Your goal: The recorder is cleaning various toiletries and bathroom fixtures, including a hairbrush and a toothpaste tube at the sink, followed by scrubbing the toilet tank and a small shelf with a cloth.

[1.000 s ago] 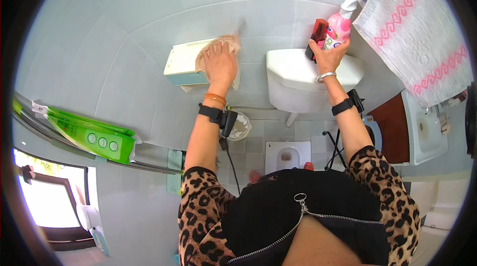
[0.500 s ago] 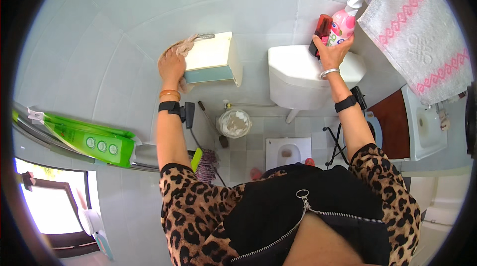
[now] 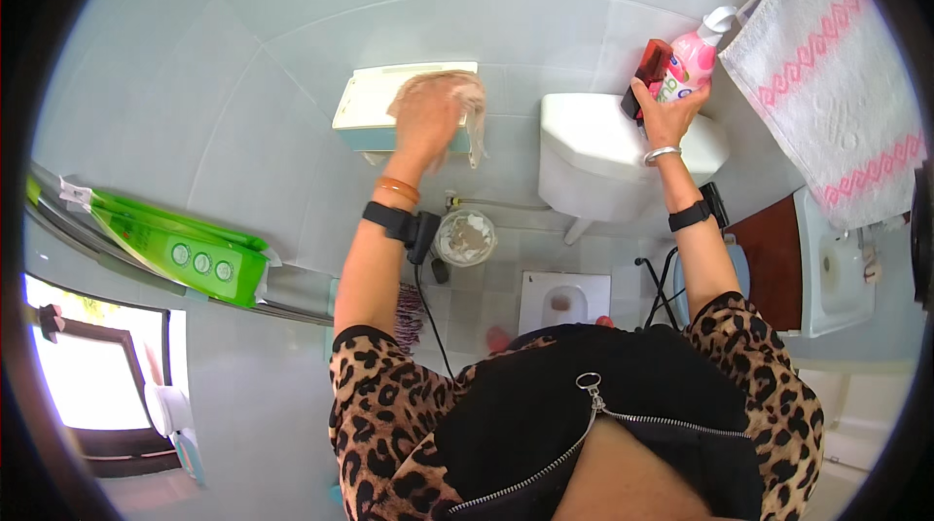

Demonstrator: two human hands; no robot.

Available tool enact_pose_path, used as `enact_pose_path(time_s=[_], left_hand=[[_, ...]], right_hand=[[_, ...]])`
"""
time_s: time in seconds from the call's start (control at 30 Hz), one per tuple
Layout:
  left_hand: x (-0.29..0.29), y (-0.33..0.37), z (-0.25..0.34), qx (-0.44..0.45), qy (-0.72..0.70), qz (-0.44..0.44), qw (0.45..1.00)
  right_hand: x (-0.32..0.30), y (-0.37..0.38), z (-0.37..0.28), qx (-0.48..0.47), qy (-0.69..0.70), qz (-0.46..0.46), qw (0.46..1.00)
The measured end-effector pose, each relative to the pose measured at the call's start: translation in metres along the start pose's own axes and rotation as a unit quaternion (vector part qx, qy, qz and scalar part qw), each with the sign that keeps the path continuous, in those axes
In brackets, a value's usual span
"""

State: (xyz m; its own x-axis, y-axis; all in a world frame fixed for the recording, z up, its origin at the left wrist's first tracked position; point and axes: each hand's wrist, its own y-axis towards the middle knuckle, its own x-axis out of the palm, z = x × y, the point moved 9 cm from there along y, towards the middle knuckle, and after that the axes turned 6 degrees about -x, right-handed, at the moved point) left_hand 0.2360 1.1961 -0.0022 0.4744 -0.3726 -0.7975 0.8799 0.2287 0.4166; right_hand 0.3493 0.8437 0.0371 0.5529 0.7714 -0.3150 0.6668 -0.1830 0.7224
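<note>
My left hand [image 3: 426, 127] presses a beige cloth [image 3: 469, 98] onto the right part of the top of a white wall-mounted box [image 3: 375, 91] with a pale blue front. Its fingers are mostly hidden by the cloth and the hand's own back. Over the white toilet tank [image 3: 574, 132], my right hand [image 3: 671, 114] is wrapped round a pink pump bottle [image 3: 693, 59] with a white pump head. A red and black bottle-like container [image 3: 650, 69] is gripped along with it, on the thumb side. Both are tilted, their lower ends partly hidden by the hand.
A white towel with pink patterning [image 3: 837, 83] hangs at the right, above a washbasin [image 3: 837, 278]. A green package [image 3: 180, 251] lies on a rail at the left. Below are a waste bin [image 3: 465, 238], a squat toilet [image 3: 538, 299] and a folding stool [image 3: 715, 278].
My left hand has slid the cloth rightward across the box top, from its left end. My right hand still grips the bottle and the red container; the view has shifted slightly.
</note>
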Motion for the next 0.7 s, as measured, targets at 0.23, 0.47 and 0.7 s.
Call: enact_pose_path(time_s=[0.23, 0.47, 0.7], left_hand=[[-0.025, 0.008, -0.102, -0.164, 0.220, 0.090, 0.957], [0.003, 0.010, -0.010, -0.189, 0.115, 0.011, 0.975], [-0.020, -0.004, 0.011, -0.173, -0.118, 0.203, 0.957]], right_hand=[[0.003, 0.000, -0.002, 0.005, -0.007, 0.003, 1.000], [-0.001, 0.001, 0.003, 0.012, 0.005, 0.005, 1.000], [0.004, 0.000, -0.001, 0.021, 0.011, 0.001, 1.000]])
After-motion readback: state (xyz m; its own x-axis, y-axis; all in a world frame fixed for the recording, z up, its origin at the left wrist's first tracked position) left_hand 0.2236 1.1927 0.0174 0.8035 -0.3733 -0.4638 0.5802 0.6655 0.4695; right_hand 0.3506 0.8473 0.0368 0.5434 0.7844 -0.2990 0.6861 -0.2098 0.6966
